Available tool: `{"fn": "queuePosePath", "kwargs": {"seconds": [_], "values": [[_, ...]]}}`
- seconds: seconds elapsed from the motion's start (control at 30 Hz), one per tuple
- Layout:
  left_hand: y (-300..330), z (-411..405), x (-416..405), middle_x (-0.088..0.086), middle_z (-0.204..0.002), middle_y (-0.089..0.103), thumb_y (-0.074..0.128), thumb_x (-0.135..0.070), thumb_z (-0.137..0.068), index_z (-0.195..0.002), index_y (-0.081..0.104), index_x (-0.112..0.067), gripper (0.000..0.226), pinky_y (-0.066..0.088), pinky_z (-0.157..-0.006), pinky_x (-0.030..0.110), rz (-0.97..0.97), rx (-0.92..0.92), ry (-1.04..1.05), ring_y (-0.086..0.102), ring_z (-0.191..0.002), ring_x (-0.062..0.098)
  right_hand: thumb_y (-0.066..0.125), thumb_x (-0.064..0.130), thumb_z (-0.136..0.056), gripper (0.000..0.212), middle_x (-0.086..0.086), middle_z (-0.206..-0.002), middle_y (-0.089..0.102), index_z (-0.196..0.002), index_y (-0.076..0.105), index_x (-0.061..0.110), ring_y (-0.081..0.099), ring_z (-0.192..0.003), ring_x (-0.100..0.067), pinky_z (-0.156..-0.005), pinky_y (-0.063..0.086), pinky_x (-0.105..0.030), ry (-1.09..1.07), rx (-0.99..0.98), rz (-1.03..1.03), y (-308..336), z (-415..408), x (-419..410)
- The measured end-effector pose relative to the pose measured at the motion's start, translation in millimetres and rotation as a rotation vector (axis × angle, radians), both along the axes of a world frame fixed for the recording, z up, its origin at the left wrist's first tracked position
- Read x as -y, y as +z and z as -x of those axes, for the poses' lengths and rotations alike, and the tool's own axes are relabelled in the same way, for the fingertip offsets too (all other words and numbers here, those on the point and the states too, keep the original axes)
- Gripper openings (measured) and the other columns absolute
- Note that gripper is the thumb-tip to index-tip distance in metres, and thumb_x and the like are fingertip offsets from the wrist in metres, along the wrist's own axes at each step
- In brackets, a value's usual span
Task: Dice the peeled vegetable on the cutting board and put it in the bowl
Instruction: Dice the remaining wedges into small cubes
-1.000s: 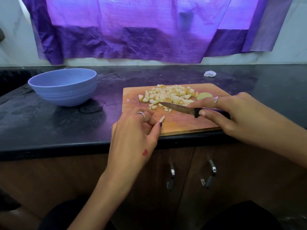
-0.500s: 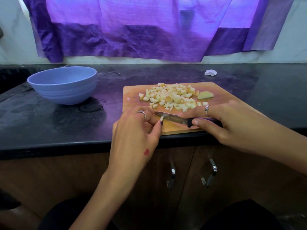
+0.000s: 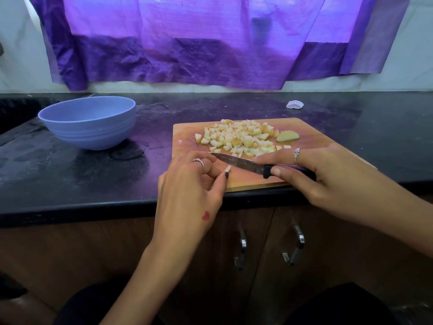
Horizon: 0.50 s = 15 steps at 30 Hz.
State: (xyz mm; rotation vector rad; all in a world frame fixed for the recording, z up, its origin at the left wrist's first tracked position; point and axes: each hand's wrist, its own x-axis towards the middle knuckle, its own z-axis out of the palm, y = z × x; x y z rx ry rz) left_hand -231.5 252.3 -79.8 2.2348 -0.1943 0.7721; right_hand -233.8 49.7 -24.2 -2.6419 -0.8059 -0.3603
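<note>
Fingers [image 3: 222, 181] of left hand [image 3: 189, 191] pinched a sliver [image 3: 227, 169]; right hand [image 3: 321, 170] gripped knife [image 3: 248, 164]. I judged dice [image 3: 241, 138] light, wet, slippery: scoop, don't pinch.

Before us a dark glossy desk [image 3: 70, 184], on it our blue bowl [image 3: 90, 124] at left, a wooden cutting board [image 3: 311, 134] at the front edge, a small white scrap [image 3: 294, 104] near the back.
</note>
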Motion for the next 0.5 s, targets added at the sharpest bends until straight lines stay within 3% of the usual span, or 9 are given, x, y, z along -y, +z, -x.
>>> {"fn": "queuePosePath", "kwargs": {"seconds": [0.07, 0.13, 0.17, 0.23, 0.3, 0.37, 0.43, 0.5], "values": [[0.1, 0.8, 0.4, -0.015, -0.099, 0.062, 0.071, -0.026, -0.082, -0.066, 0.065, -0.025, 0.017, 0.047, -0.080, 0.039, 0.004, 0.009, 0.000, 0.052, -0.096, 0.005, 0.038, 0.048, -0.086, 0.034, -0.003, -0.100, 0.068, -0.111, 0.061, 0.051, 0.063, -0.090, -0.015, -0.078, 0.049, -0.038, -0.004, -0.012, 0.027, -0.5, -1.5, -2.0], [-0.2, 1.8, 0.5, -0.015, -0.099, 0.058, 0.071, -0.025, -0.082, -0.069, 0.068, -0.023, 0.013, 0.047, -0.080, 0.041, 0.001, 0.014, 0.005, 0.051, -0.100, 0.008, 0.040, 0.047, -0.086, 0.026, 0.001, -0.082, 0.068, -0.103, 0.055, 0.059, 0.061, -0.074, -0.010, -0.069, 0.047, -0.029, -0.020, -0.033, 0.021, -1.9, -1.7, -2.6], [-0.2, 2.3, 0.7, -0.015, -0.098, 0.055, 0.071, -0.024, -0.081, -0.070, 0.068, -0.023, 0.011, 0.047, -0.080, 0.042, 0.004, 0.014, 0.010, 0.050, -0.101, 0.011, 0.042, 0.045, -0.087, 0.025, 0.005, -0.071, 0.065, -0.104, 0.053, 0.060, 0.058, -0.066, -0.005, -0.062, 0.044, -0.021, -0.020, -0.036, 0.016, -2.4, -0.8, -2.6], [0.5, 3.3, 1.2, -0.016, -0.095, 0.051, 0.072, -0.024, -0.081, -0.069, 0.067, -0.025, 0.012, 0.046, -0.080, 0.043, 0.012, 0.010, 0.019, 0.048, -0.100, 0.012, 0.044, 0.043, -0.088, 0.029, 0.009, -0.062, 0.060, -0.110, 0.056, 0.056, 0.055, -0.060, -0.003, -0.060, 0.042, -0.018, -0.029, -0.054, 0.033, -2.7, 2.2, -3.1], [1.5, 3.5, 1.7, -0.016, -0.094, 0.050, 0.071, -0.025, -0.081, -0.069, 0.066, -0.024, 0.013, 0.045, -0.082, 0.042, 0.005, -0.006, 0.027, 0.045, -0.100, 0.010, 0.039, 0.047, -0.086, 0.034, 0.009, -0.069, 0.063, -0.114, 0.058, 0.053, 0.058, -0.065, -0.008, -0.063, 0.043, -0.019, -0.052, -0.069, 0.076, -1.1, 2.9, -2.6], [2.3, 3.6, 2.1, -0.016, -0.097, 0.050, 0.070, -0.027, -0.082, -0.070, 0.067, -0.024, 0.013, 0.043, -0.084, 0.040, -0.009, -0.022, 0.026, 0.041, -0.101, 0.006, 0.039, 0.047, -0.087, 0.035, 0.010, -0.092, 0.067, -0.116, 0.058, 0.052, 0.061, -0.086, -0.008, -0.073, 0.046, -0.018, -0.060, -0.046, 0.101, 1.0, 2.7, -1.8], [2.6, 4.3, 1.6, -0.016, -0.097, 0.049, 0.069, -0.028, -0.083, -0.068, 0.065, -0.024, 0.016, 0.043, -0.082, 0.039, -0.023, -0.015, 0.031, 0.040, -0.098, 0.005, 0.036, 0.048, -0.087, 0.037, 0.006, -0.111, 0.065, -0.118, 0.057, 0.051, 0.059, -0.104, -0.013, -0.086, 0.049, -0.033, -0.065, -0.007, 0.127, 2.9, 2.2, -2.0], [1.8, 5.4, 1.0, -0.015, -0.092, 0.050, 0.068, -0.029, -0.084, -0.067, 0.065, -0.022, 0.019, 0.043, -0.080, 0.039, -0.036, -0.015, 0.040, 0.040, -0.093, 0.006, 0.034, 0.047, -0.085, 0.040, 0.008, -0.106, 0.067, -0.117, 0.059, 0.050, 0.060, -0.098, -0.008, -0.080, 0.050, -0.032, -0.100, 0.026, 0.121, 3.4, 3.4, -0.5]]}}
